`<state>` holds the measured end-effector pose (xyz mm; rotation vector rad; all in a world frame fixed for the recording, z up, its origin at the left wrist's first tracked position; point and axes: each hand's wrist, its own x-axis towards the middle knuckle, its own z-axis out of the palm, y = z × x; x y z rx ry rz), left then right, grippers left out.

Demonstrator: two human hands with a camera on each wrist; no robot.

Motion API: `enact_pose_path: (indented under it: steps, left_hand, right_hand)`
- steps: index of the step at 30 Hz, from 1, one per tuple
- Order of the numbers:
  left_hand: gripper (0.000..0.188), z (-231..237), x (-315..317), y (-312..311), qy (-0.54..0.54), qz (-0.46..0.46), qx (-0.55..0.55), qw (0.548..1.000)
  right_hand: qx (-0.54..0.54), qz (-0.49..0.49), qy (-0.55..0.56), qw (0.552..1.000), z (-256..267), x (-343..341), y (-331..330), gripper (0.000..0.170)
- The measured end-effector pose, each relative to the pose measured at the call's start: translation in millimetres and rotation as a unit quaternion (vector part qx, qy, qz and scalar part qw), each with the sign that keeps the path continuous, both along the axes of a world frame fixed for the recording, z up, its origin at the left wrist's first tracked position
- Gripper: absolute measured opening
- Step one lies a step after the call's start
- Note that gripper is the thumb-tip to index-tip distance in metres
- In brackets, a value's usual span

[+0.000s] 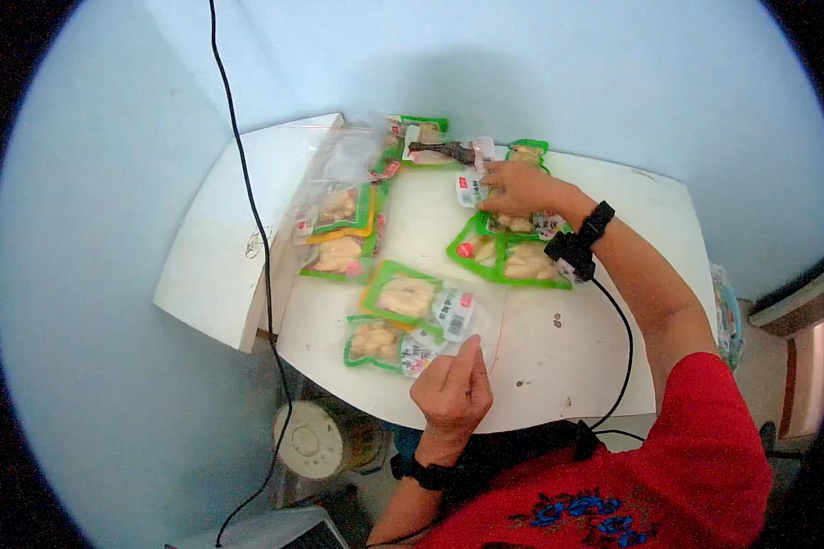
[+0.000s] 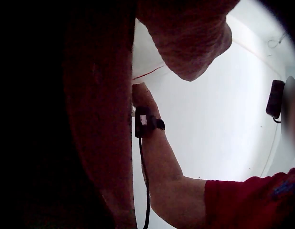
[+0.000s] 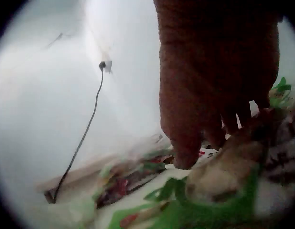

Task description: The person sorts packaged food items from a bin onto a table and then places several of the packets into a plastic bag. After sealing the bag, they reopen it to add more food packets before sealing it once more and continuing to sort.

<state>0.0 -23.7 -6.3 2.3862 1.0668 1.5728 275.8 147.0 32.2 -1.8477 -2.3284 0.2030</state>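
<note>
In the head view my left hand [image 1: 452,392] is curled near the table's front edge, thumb and forefinger pinching the clear plastic edge beside two green-edged food packets. The upper packet [image 1: 407,297] holds pale food and partly covers the lower packet [image 1: 375,340]. Farther back, my right hand [image 1: 526,194] reaches over a white-labelled packet [image 1: 469,189], fingertips at its label. The right wrist view shows separated fingers [image 3: 185,155] pointing down to the packets. My palm hides much of that packet; I cannot tell whether it is gripped.
Green-edged packets [image 1: 508,259] lie under the right wrist. More packets [image 1: 339,254] and clear plastic [image 1: 350,156] line the left side. A packet with a dark drumstick [image 1: 441,151] lies by the wall. A black cable [image 1: 258,220] hangs across the view.
</note>
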Motion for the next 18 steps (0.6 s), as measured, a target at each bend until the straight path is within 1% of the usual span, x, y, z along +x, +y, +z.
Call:
enact_pose_path:
  steps: [1, 4, 6, 7, 10, 13, 16, 18]
  left_hand:
    - [0.024, -0.3, 0.1, 0.2, -0.001, -0.001, -0.001, 1.000]
    - [0.026, 0.9, 0.7, 0.5, -0.006, 0.003, 0.000, 1.000]
    - [0.025, 1.4, -0.3, 0.0, -0.006, 0.003, -0.002, 1.000]
    - [0.024, 0.7, -0.2, 0.3, -0.007, 0.000, -0.003, 1.000]
    - [0.023, -2.1, -1.0, 0.6, -0.008, 0.000, -0.010, 1.000]
    - [0.023, -1.4, -1.1, 0.8, -0.003, 0.005, -0.006, 1.000]
    - [0.022, 1.2, -0.5, 2.5, 0.003, 0.007, -0.005, 1.000]
    - [0.022, 2.2, 0.0, 2.2, 0.004, 0.006, -0.006, 1.000]
  right_hand:
    - [-0.050, -0.016, 0.003, 0.999, 11.9, -2.4, -1.9, 0.050]
    - [0.025, -0.126, 0.096, 0.987, 9.4, 6.1, 24.7, 0.050]
    - [0.154, -0.138, 0.075, 0.975, -9.3, 8.8, 47.7, 0.049]
    - [0.219, -0.144, 0.064, 0.963, -14.8, 9.1, 57.0, 0.048]
    - [0.151, -0.092, 0.018, 0.984, -18.9, 10.0, 80.5, 0.050]
    - [0.159, -0.084, -0.015, 0.984, -21.5, 6.1, 84.6, 0.047]
    - [0.036, -0.121, -0.072, 0.989, 0.3, 5.6, 82.2, 0.053]
    - [0.063, -0.140, -0.127, 0.980, 15.1, 0.9, 71.6, 0.056]
